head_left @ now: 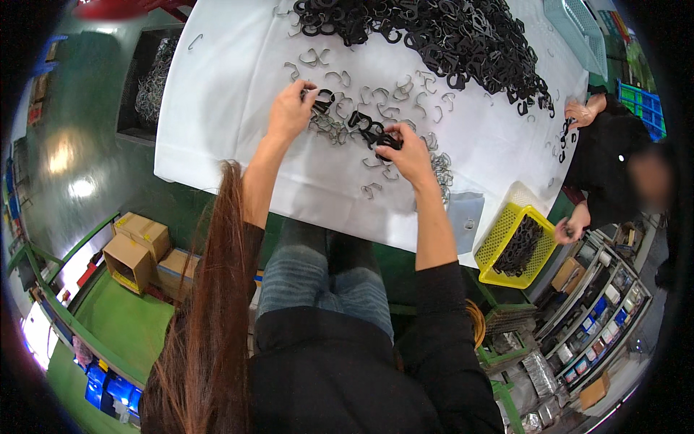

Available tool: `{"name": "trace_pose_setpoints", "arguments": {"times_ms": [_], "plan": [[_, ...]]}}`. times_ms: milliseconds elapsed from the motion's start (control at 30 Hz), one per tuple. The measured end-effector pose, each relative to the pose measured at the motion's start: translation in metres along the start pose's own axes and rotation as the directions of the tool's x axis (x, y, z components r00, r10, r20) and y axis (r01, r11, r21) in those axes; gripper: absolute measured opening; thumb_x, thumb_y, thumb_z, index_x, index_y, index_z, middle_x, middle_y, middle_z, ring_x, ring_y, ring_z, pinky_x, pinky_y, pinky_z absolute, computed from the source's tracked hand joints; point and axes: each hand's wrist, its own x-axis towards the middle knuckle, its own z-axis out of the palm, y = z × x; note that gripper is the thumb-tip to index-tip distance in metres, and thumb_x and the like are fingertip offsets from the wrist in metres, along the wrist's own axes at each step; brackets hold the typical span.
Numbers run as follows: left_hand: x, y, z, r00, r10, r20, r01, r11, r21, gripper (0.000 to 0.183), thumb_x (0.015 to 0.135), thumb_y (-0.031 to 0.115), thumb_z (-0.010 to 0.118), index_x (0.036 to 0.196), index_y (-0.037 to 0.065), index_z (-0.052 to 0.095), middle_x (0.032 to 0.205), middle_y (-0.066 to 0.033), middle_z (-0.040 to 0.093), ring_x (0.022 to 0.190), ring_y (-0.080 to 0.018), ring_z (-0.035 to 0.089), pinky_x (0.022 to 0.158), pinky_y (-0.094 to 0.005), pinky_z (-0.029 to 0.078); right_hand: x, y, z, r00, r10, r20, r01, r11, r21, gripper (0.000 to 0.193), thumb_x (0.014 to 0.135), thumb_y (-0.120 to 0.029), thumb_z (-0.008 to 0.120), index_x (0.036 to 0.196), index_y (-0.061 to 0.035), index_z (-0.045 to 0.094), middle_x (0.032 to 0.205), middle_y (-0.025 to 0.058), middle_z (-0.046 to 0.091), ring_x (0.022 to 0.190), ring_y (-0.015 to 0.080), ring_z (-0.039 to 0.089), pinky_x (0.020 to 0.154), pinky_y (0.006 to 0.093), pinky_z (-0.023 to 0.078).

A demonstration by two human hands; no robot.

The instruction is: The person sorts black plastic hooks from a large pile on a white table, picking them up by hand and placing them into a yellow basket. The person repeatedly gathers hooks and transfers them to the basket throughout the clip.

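My left hand (290, 111) is closed by its fingertips on a black open-ring clip (326, 101) above the white-covered table (224, 123). To its right, my right hand (409, 153) is closed on several black clips (389, 142) bunched at its fingers. More black clips (359, 119) lie between the two hands. Around and beneath them are scattered bent metal wire clips (332, 130), with a denser cluster of wire clips (442, 170) beside my right wrist. My fingers partly hide the pieces they hold.
A large heap of black clips (463, 43) covers the far side. At the right, a yellow basket (488, 269) holds black parts; a light-blue basket (578, 36) stands beyond. A co-worker's hands (584, 112) are at the right edge. A dark bin (130, 123) of wire parts stands left.
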Motion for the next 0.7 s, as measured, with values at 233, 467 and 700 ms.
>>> {"name": "trace_pose_setpoints", "arguments": {"times_ms": [233,467,700], "plan": [[0.005,0.005,0.028,0.983,0.154,-0.101,-0.085,0.865,0.495,0.035,0.072,0.022,0.072,0.099,0.007,0.055,0.098,-0.0115,0.055,0.092,-0.0305,0.056,0.076,-0.0401,0.046,0.013,-0.031,0.025,0.992,0.075,-0.104,-0.108,0.926,-0.362,0.052,0.064,-0.026,0.079,0.105,-0.0089,0.051,0.099,0.0151,0.062,0.094,0.0339,0.06,0.074,0.0435,0.048],[0.002,0.007,0.028,0.958,0.123,-0.261,-0.02,0.93,0.368,0.039,0.069,0.021,0.075,0.099,0.008,0.054,0.101,-0.0111,0.056,0.092,-0.0291,0.058,0.076,-0.0391,0.047,0.009,-0.008,0.027,0.99,-0.092,-0.111,0.06,0.964,-0.259,0.038,0.069,-0.022,0.075,0.096,-0.007,0.054,0.091,0.0105,0.062,0.083,0.0324,0.061,0.07,0.0414,0.047],[-0.001,0.006,0.021,0.986,0.064,-0.153,0.01,0.898,0.441,0.039,0.068,0.023,0.076,0.097,0.007,0.055,0.1,-0.0109,0.056,0.091,-0.0288,0.058,0.075,-0.0387,0.047,-0.021,0.011,-0.009,0.946,-0.095,0.31,-0.221,0.509,0.832,0.028,0.077,-0.018,0.068,0.098,-0.007,0.054,0.076,0.0023,0.057,0.069,0.0157,0.058,0.053,0.0229,0.041]]}}
